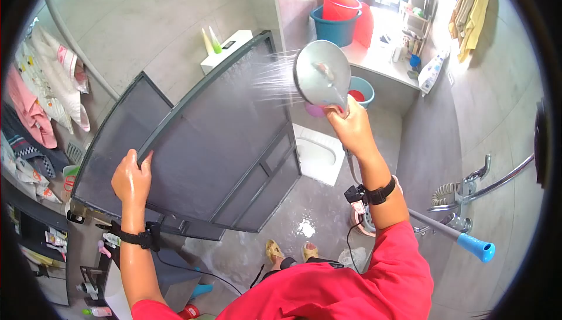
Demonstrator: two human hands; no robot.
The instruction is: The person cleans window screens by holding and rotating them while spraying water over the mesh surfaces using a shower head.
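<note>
Grey mesh-like screen (205,133) in a dark frame is tilted, one corner beside the white squat toilet (322,171), its edge pinched by the left hand (132,179), apparently for steadiness, while the right hand (355,128) grips a round silver shower head (319,68), seemingly angled so spray (276,79) meets the screen.

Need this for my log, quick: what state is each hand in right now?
Left hand: closed on the edge of a dark screen.
Right hand: closed around the spraying shower head's handle.
</note>
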